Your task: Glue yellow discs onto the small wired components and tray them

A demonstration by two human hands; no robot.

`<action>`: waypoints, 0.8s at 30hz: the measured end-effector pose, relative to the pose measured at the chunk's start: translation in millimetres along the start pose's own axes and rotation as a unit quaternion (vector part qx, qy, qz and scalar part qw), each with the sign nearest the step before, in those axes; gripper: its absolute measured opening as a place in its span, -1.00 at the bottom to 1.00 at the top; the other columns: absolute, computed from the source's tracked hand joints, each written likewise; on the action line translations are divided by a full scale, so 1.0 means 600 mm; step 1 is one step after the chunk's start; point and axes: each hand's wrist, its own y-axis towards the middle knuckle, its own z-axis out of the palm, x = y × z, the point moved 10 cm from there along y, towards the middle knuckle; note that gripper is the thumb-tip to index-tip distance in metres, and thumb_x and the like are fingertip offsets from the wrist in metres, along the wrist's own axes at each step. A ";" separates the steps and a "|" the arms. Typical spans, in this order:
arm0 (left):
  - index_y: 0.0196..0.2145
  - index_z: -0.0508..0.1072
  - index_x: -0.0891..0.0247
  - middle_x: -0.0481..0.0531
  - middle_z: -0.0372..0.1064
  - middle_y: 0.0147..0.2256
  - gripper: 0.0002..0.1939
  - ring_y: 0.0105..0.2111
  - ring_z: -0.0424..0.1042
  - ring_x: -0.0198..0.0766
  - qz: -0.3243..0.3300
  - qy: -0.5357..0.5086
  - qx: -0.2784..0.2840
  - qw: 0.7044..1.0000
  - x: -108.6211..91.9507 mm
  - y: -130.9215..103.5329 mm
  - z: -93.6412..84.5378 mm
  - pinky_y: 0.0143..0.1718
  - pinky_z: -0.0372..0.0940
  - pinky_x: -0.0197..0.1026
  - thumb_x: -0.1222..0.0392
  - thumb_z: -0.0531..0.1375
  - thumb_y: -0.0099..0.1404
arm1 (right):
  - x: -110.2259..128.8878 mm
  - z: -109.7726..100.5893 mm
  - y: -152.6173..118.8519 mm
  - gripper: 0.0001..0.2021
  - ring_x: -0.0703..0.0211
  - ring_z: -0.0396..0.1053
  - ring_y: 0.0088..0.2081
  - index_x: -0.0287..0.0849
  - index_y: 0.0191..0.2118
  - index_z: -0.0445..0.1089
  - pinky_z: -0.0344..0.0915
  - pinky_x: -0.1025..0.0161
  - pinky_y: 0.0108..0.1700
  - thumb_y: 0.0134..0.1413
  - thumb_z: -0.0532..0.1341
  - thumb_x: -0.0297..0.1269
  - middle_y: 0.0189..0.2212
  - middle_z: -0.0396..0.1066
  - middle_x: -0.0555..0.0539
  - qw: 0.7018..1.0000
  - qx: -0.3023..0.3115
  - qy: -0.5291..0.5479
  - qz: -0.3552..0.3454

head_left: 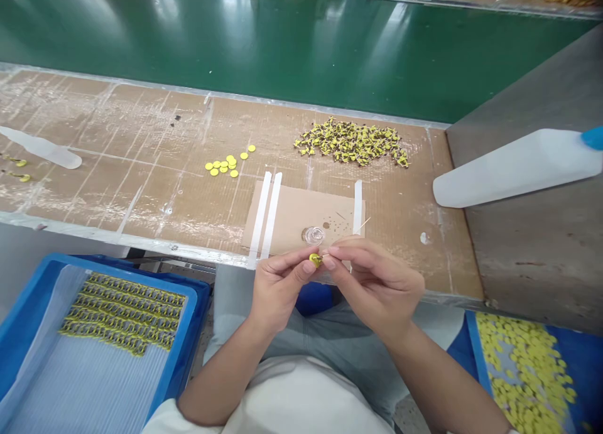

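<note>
Just past the table's front edge, my left hand [282,283] pinches a small yellow disc piece [315,259] with a dark part on it between thumb and forefinger. My right hand [377,283] is closed in a pinch, its fingertips against the right side of that piece. A thin pale stick [365,222] juts out above the right forefinger and seems to be held in this hand; its lower part is hidden. Beyond the fingers a small clear glass dish [313,235] stands on a cardboard sheet [301,201] fixed with white tape. Dark specks mark the sheet right of the dish.
Behind the sheet lies a heap of small yellow-and-dark pieces [353,142]. Several yellow discs [223,166] lie left of it. A white bottle [513,169] leans in at right. Blue trays hold rows of pieces [127,308] at lower left and loose yellow discs [522,365] at lower right.
</note>
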 end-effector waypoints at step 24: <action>-0.21 0.64 0.12 0.03 0.57 -0.27 -0.78 -0.24 0.52 -0.27 0.070 0.081 0.004 0.994 -0.014 0.001 -0.015 -0.17 0.43 -0.29 0.27 0.39 0.14 | -0.002 0.006 0.000 -0.64 0.17 0.50 -0.31 -0.04 -0.17 0.56 0.48 0.22 -0.30 -0.06 0.34 -0.63 -0.32 0.55 -0.02 0.999 0.023 0.027 0.002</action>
